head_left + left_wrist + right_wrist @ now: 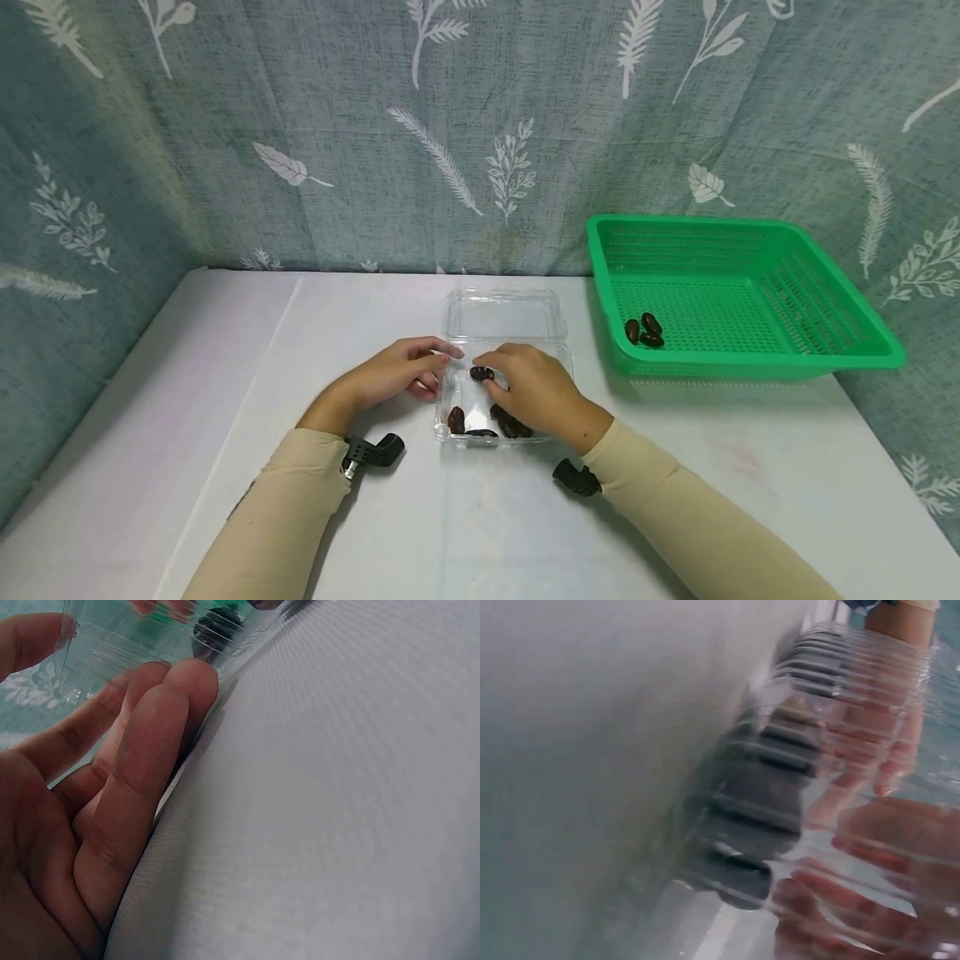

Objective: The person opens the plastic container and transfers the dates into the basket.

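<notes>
In the head view, a clear plastic clamshell box [448, 379] lies on the table with its lid [504, 315] folded back. My right hand [536, 392] reaches over the box and pinches a dark brown date [482, 373] between thumb and fingertips. Several more dates [456, 420] lie along the box's near side, some partly covered by that hand. My left hand [397, 369] rests at the left wall, fingertips touching the rim. The left wrist view shows its fingers [142, 742] loosely bent against the clear wall. Blur softens the right wrist view, where dates [757, 802] show through the plastic.
A green plastic basket [757, 360] stands at the right, with 3 dates [651, 340] in its left corner. White cloth [225, 467] covers the table. A leaf-patterned curtain [345, 150] hangs behind it.
</notes>
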